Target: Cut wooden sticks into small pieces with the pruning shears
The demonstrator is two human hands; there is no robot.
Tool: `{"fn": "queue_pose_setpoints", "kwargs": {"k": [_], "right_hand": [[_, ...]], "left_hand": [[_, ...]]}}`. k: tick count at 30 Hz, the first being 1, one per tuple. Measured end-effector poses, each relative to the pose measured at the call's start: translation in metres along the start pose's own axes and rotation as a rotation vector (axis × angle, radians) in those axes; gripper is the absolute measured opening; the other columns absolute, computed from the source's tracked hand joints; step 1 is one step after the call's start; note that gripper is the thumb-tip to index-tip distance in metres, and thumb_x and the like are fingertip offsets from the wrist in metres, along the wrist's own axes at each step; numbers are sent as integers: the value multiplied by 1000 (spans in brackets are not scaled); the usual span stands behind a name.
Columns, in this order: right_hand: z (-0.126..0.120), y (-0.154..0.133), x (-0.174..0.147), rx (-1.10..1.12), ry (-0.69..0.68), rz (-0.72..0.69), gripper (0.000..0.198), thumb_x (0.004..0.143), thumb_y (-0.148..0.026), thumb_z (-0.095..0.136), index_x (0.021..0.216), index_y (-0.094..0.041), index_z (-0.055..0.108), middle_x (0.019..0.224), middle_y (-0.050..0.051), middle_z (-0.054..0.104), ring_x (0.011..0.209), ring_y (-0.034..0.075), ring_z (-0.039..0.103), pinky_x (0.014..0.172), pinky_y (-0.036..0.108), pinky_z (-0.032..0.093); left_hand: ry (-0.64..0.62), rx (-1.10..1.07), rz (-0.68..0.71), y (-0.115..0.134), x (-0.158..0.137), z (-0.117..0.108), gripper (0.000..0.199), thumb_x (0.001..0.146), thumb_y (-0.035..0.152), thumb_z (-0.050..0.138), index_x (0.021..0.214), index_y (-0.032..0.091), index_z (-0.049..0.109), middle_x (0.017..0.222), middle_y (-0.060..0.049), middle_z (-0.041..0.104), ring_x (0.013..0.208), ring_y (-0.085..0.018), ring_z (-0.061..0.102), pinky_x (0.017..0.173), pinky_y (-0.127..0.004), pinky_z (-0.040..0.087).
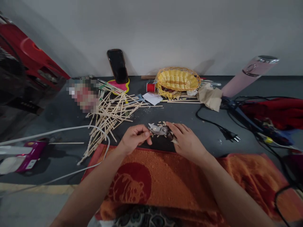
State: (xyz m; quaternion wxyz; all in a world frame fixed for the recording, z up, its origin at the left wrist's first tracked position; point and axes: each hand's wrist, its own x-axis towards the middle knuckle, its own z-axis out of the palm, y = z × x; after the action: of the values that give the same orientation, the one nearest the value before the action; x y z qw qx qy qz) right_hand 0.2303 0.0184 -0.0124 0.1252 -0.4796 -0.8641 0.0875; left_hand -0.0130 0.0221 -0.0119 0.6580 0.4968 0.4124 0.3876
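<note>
My right hand (pixel 189 141) is wrapped round the handles of a pair of pruning shears (pixel 161 130), their blades pointing left. Close to the blade tips, my left hand (pixel 136 137) is closed with thumb and forefinger pressed together. Whatever sits in that pinch is too small or hidden to make out. Short cut stick pieces (pixel 162 123) lie on the dark tabletop just behind and around the shears. A loose heap of thin wooden sticks (pixel 111 115) spreads to the left of my hands.
An orange towel (pixel 170 176) lies under my forearms. At the back stand a phone (pixel 117 66), a red thread spool (pixel 151 87), a yellow woven basket (pixel 178 79) and a pink cylinder (pixel 251 75). A black plug (pixel 229 135) lies right; a purple power socket (pixel 32 156), left.
</note>
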Motion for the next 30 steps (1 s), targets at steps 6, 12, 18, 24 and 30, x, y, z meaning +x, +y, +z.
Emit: {"fn": "queue_pose_setpoints", "kwargs": {"k": [6, 12, 18, 24, 30], "right_hand": [[5, 1, 0, -16, 15, -10, 52, 90, -19, 43, 141, -17, 35, 127, 14, 54, 112, 28, 51, 93, 46, 43], [4, -4, -1, -28, 3, 3, 49, 91, -17, 41, 140, -15, 36, 124, 14, 56, 111, 26, 52, 96, 43, 43], [3, -2, 0, -39, -3, 34, 52, 89, -18, 43, 140, -16, 36, 124, 14, 56, 110, 26, 52, 92, 42, 44], [0, -3, -1, -47, -32, 30, 57, 87, -16, 42, 143, -18, 32, 128, 14, 53, 112, 27, 50, 92, 44, 42], [3, 0, -1, -14, -18, 2, 54, 89, -18, 41, 142, -19, 34, 125, 14, 55, 111, 27, 51, 90, 45, 44]], "left_hand": [[-41, -109, -86, 0, 0, -2, 30, 80, 40, 68, 72, 13, 57, 56, -3, 67, 33, -1, 28, 36, -17, 15], [-29, -104, -65, 0, 0, -1, 29, 82, 40, 66, 77, 13, 59, 57, -2, 66, 35, -1, 26, 38, -18, 14], [78, 39, 41, -1, 3, 5, 26, 80, 37, 68, 77, 13, 58, 69, -5, 71, 43, -4, 35, 43, -18, 24], [47, 78, 46, -1, 1, 3, 24, 83, 35, 64, 75, 13, 57, 69, -7, 71, 44, -5, 35, 44, -19, 25], [-37, -39, -37, 0, 1, 0, 27, 81, 37, 66, 76, 13, 56, 64, -5, 69, 40, -3, 31, 41, -18, 20]]}}
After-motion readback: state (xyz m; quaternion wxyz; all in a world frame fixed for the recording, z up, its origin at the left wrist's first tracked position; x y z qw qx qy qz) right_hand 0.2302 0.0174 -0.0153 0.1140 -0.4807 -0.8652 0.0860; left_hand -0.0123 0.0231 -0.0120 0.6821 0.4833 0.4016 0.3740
